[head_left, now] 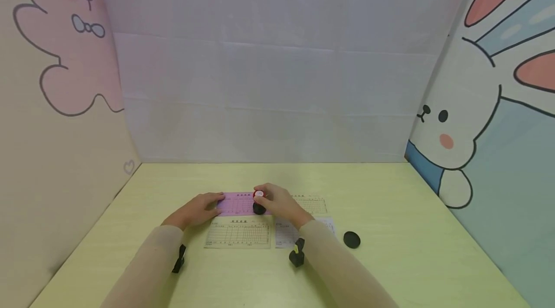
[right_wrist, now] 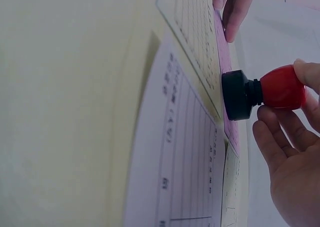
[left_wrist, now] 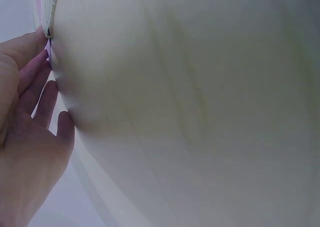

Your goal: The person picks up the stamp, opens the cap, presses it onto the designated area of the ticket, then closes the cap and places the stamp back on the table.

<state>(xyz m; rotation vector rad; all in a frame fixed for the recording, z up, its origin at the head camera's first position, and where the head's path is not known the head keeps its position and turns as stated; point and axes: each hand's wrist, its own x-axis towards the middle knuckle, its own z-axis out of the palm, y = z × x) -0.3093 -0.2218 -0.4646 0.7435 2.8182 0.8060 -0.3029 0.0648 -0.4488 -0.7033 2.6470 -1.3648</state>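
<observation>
A round stamp with a red handle (right_wrist: 281, 87) and a black base (right_wrist: 237, 94) stands on a pink printed form (head_left: 235, 204). My right hand (head_left: 281, 202) grips the red handle between thumb and fingers; in the right wrist view the black base meets the pink sheet. At that sheet's left edge rests my left hand (head_left: 195, 209), thumb and fingertips on the paper and the table. The left wrist view shows the same left hand (left_wrist: 35, 102) with its fingers spread and lightly bent. The sheet's right end is partly hidden behind the right hand.
Nearer me lies a cream form (head_left: 238, 234), with a white form (head_left: 284, 235) to its right, partly under the right forearm. Another cream form (head_left: 318, 204) lies beyond the right hand. A black round lid (head_left: 351, 239) sits on the table (head_left: 390, 269) at right.
</observation>
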